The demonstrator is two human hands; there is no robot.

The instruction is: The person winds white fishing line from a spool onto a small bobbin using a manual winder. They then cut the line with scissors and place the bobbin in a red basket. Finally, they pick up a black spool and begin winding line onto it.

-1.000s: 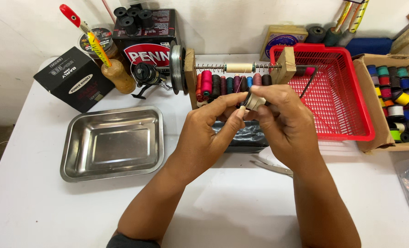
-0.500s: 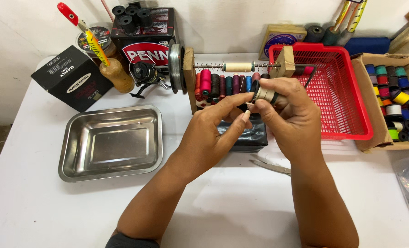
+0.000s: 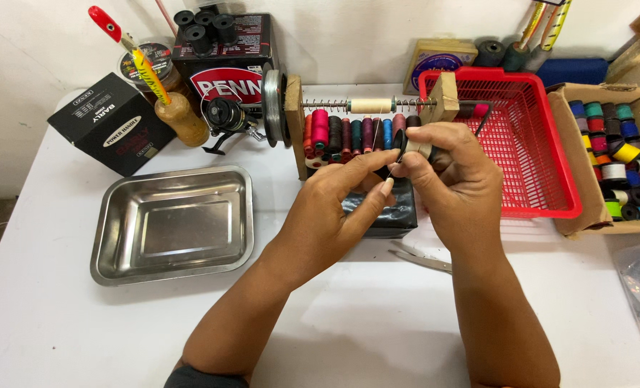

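Head view: right hand (image 3: 458, 179) fingers clenched round a small spool (image 3: 415, 148); left hand (image 3: 338, 208) fingertips pinching its thread.

White tabletop (image 3: 377, 338), shiny silver tray (image 3: 173, 224), red mesh basket (image 3: 528, 144), brown cardboard box (image 3: 571, 158) of many-coloured spools (image 3: 622, 172), cream spool (image 3: 370, 105) above red, blue, maroon ones.

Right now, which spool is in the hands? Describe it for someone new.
Start at the red basket; left of it stands a wooden spool rack. In front, the right hand pinches a small pale spool, unlike the coloured rack spools.
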